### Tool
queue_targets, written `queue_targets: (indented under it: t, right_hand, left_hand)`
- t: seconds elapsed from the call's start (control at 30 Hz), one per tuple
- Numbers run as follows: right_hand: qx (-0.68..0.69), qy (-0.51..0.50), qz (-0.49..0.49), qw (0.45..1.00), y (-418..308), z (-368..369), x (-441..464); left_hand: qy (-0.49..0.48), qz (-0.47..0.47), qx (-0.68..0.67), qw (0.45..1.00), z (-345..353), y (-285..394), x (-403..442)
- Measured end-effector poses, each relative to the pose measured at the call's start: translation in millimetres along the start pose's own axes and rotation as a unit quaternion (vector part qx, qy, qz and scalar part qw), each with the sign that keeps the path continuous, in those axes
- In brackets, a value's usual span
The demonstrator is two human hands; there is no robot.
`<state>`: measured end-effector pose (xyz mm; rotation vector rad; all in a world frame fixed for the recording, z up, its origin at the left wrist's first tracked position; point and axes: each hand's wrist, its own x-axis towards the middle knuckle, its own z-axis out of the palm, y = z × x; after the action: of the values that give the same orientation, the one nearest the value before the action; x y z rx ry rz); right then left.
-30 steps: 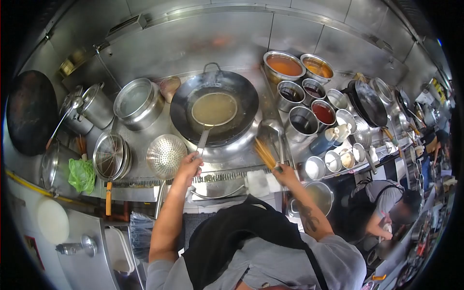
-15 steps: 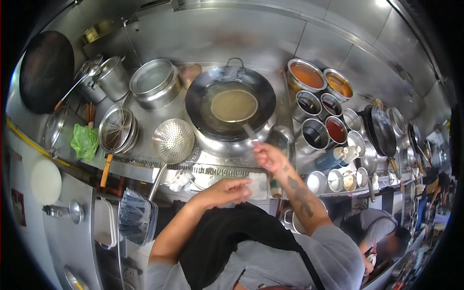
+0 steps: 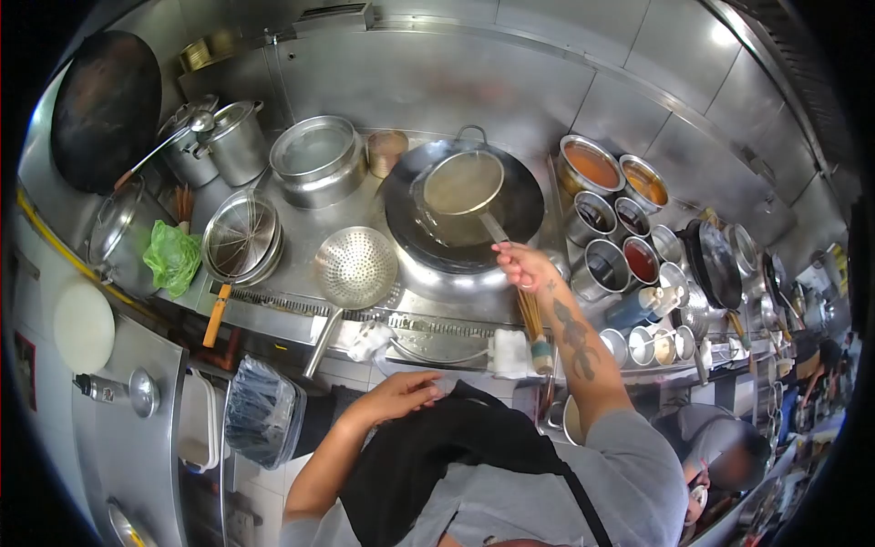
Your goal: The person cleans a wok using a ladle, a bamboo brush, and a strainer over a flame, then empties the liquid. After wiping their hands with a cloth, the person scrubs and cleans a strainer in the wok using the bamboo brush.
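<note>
My right hand [image 3: 526, 266] grips the handle of a round fine-mesh strainer [image 3: 463, 182], which is held over a dark wok [image 3: 524, 196] with liquid in it. My left hand [image 3: 399, 396] holds nothing and hovers by the black apron [image 3: 410, 465], fingers loosely apart. Below my right hand a bamboo brush [image 3: 532, 328] leans at the stove's front edge, beside a folded white cloth [image 3: 509, 354]. A perforated ladle [image 3: 356, 267] lies left of the wok.
Metal pots of sauces [image 3: 592, 162] stand on the right, with squeeze bottles [image 3: 633, 306] nearby. A large pot [image 3: 317, 164], stacked strainers [image 3: 242, 239] and a green bag [image 3: 171, 258] are on the left. A co-worker [image 3: 715, 447] bends at the lower right.
The strainer has passed from my left hand to my right and has risen toward the wok's back left. My right hand has let go of the brush. My left hand has drawn back toward the apron.
</note>
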<state>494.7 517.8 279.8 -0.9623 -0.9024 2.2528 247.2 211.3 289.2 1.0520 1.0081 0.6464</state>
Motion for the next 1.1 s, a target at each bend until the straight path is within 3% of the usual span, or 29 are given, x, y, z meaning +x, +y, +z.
queue_targets:
  t: [0.03, 0.1, 0.17, 0.23, 0.27, 0.3, 0.33, 0.37, 0.43, 0.5, 0.57, 0.6, 0.67, 0.7, 0.77, 0.9, 1.0, 1.1]
  right_hand:
    - [-0.003, 0.001, -0.001, 1.0, -1, 10, -13]
    - [-0.138, 0.106, -0.038, 0.984, -4, 34, -40]
    - [-0.166, 0.146, -0.063, 0.973, -3, 59, -59]
    - [-0.191, 0.19, -0.089, 0.959, -1, 66, -65]
    - [-0.313, 0.196, -0.127, 0.92, 2, 60, -64]
    - [-0.43, 0.199, -0.161, 0.866, 8, 54, -57]
    - [-0.693, 0.254, -0.382, 0.556, 27, 43, -33]
    - [-0.693, 0.256, -0.381, 0.555, 33, 49, -26]
    - [-0.725, 0.328, -0.227, 0.562, 43, 61, -13]
    - [-0.727, 0.308, -0.227, 0.571, 49, 51, -3]
    - [-0.701, 0.2, -0.364, 0.58, 49, 50, 0]
    - [-0.702, 0.197, -0.365, 0.579, 49, 57, -4]
    - [-0.535, 0.249, -0.178, 0.788, 46, 80, -26]
    - [-0.535, 0.249, -0.177, 0.788, 47, 81, -30]
    - [-0.379, 0.244, -0.176, 0.875, 48, 76, -39]
    - [-0.239, 0.263, -0.146, 0.923, 52, 82, -45]
    - [-0.129, 0.269, -0.098, 0.95, 59, 98, -31]
    - [-0.096, 0.108, -0.06, 0.988, 66, 121, -27]
  left_hand:
    - [0.024, -0.009, -0.009, 1.0, -11, -12, -12]
    - [0.042, 0.008, -0.039, 0.998, -32, -38, -36]
    - [0.112, -0.003, -0.076, 0.991, -50, -68, -57]
    - [0.123, -0.017, -0.082, 0.989, -63, -85, -75]
    - [0.138, -0.033, -0.09, 0.986, -69, -92, -81]
    - [0.133, -0.034, -0.089, 0.987, -74, -95, -84]
    - [0.127, -0.037, -0.077, 0.988, -84, -100, -91]
    - [0.127, -0.04, -0.066, 0.989, -88, -103, -93]
    - [0.118, -0.043, -0.057, 0.99, -94, -104, -90]
    - [0.108, -0.046, -0.047, 0.992, -97, -101, -89]
    - [0.083, -0.011, -0.035, 0.996, -100, -96, -88]
    - [0.086, -0.009, -0.037, 0.996, -100, -93, -90]
    - [0.105, -0.011, -0.028, 0.994, -100, -88, -93]
    - [0.106, -0.011, -0.029, 0.994, -101, -91, -93]
    - [0.13, -0.032, -0.046, 0.99, -102, -100, -93]
    - [0.112, -0.036, -0.044, 0.992, -99, -81, -70]
    - [0.064, 0.011, -0.072, 0.995, -89, -36, -14]
    - [0.039, 0.027, -0.186, 0.981, -79, 8, 63]
